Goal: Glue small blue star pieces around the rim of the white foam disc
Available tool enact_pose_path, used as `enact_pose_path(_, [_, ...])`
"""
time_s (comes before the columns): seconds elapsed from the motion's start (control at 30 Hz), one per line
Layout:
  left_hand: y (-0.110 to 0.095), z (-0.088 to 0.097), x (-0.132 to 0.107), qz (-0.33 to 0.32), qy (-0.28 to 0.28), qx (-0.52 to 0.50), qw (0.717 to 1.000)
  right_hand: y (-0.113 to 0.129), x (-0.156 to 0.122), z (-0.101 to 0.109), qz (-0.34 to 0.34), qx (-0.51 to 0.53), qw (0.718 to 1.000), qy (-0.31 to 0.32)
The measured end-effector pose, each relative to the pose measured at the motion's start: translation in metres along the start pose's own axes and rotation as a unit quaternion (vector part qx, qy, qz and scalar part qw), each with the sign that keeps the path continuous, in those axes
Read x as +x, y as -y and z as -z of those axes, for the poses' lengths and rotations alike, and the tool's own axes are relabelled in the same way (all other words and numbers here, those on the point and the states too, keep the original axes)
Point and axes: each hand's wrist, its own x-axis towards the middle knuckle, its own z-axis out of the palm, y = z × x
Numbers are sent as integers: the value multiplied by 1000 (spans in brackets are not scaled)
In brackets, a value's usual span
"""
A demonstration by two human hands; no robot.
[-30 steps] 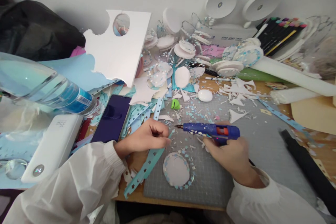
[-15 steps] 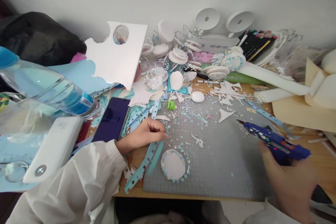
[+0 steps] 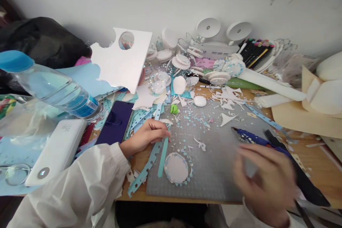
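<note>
My left hand (image 3: 149,136) is closed in a pinch around the top of a teal craft stick (image 3: 162,158), which points down toward the mat's front edge. Beside the stick lies a white disc (image 3: 176,168) rimmed with small pale-blue and white pieces. Blurred by motion, my right hand (image 3: 265,180) is over the right side of the mat with thumb and fingers apart and nothing seen in it. Just beyond it, a blue glue gun (image 3: 249,136) rests with its nozzle toward the left, its rear partly hidden by my hand.
Paper scraps lie on the grey cutting mat (image 3: 213,181), with a green piece (image 3: 174,109). A phone (image 3: 114,123), power bank (image 3: 57,153) and leaning water bottle (image 3: 66,92) occupy the left. Decorated discs (image 3: 181,60) crowd the back. A long black object (image 3: 307,181) lies right.
My right hand has let go of the glue gun and moved left and toward me. The gun now lies on the table. My left hand still pinches the stick, which has tilted more upright.
</note>
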Motion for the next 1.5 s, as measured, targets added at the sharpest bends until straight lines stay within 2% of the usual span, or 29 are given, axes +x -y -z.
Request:
enact_pose_path(0.1, [-1,-2,-1,-15,-26,-39,999,35,32,-25,139,82,984,68])
enact_pose_path(0.2, [-3,-6,0,-22,-46,-71,996,49,60,-49,234,136,957,101])
enact_pose_path(0.3, [-3,-9,0,-15,-58,-96,994,53,77,-65,289,126,945,86])
enact_pose_path(0.4, [-3,-10,0,-19,-54,-91,994,51,81,-74,303,130,942,62])
enact_pose_path(0.5, [-4,-10,-2,-29,-45,-26,998,43,73,-77,227,200,952,43])
enact_pose_path(0.57, [-5,-10,-3,-36,-46,30,998,37,63,-78,113,260,959,26])
enact_pose_path(0.63, [-6,-8,-3,-46,-54,86,994,33,54,-79,-32,308,951,21])
enact_pose_path(0.67, [-7,-7,-3,-52,-56,114,991,31,50,-80,-107,332,937,25])
enact_pose_path(0.73, [-9,-4,-3,-62,-41,168,983,29,45,-80,-234,387,891,45])
enact_pose_path(0.8, [-10,-1,-3,-69,-2,212,975,28,44,-81,-307,448,836,79])
enact_pose_path(0.9, [-11,3,-3,-85,65,275,955,27,47,-82,-338,517,776,128])
enact_pose_path(1.0, [-10,5,-3,-91,122,317,936,26,50,-81,-335,548,749,164])
enact_pose_path(1.07, [-8,6,-4,-83,148,331,928,26,50,-80,-334,551,740,192])
enact_pose_path(1.2, [-6,6,-3,-73,162,352,919,26,50,-79,-344,550,726,230])
enact_pose_path(1.3, [-6,5,-2,-56,162,325,930,27,48,-81,-343,559,719,229])
enact_pose_path(1.5, [-7,6,0,-25,157,270,950,27,45,-83,-339,549,730,226])
